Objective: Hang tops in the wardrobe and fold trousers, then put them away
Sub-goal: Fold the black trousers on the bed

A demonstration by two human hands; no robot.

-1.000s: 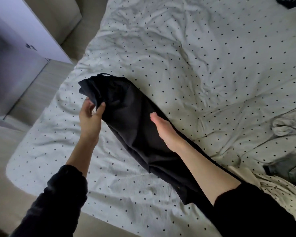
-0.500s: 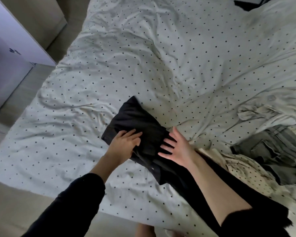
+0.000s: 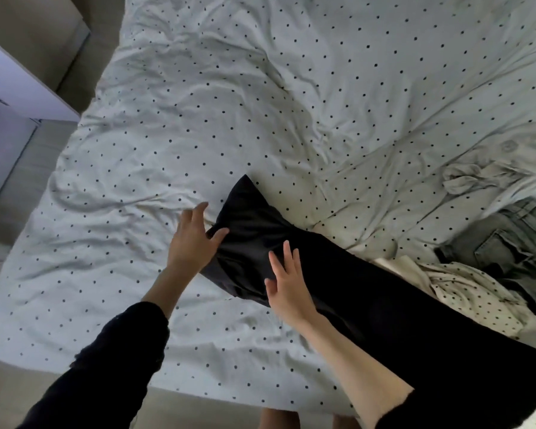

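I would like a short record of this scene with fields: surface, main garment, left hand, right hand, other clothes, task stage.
surface: bed with dotted white cover
main garment: black trousers, lying on the bed, far end folded over
left hand: left hand open, fingers spread, at the left edge of the fold
right hand: right hand open, over the trousers near the fold
other clothes: grey jeans, cream dotted top, pale garment, all at the right
task stage: folding not finished
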